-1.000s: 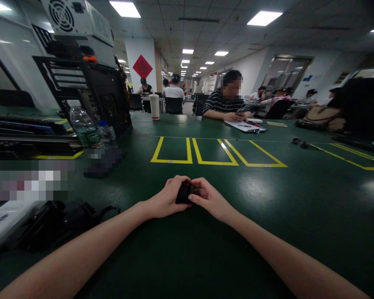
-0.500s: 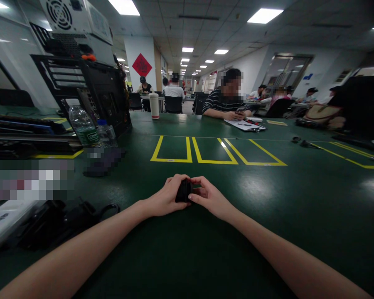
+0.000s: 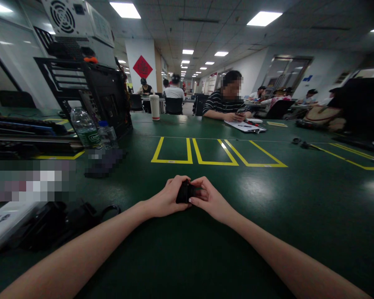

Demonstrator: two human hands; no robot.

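Observation:
Both my hands meet over the green table, a little in front of me. My left hand is curled around a small black object, its fingers wrapped over the top. My right hand pinches the same black object from the right, thumb below and fingers above. The object is mostly covered by my fingers, so I cannot make out what it is. Three yellow taped rectangles lie on the table just beyond my hands.
At left stand water bottles, an open black computer case, black cables and gear and a white device. A white cup stands farther back. A person in a striped shirt sits across with a clipboard.
My hands stay together on the black object; only small finger shifts and a slight camera wobble.

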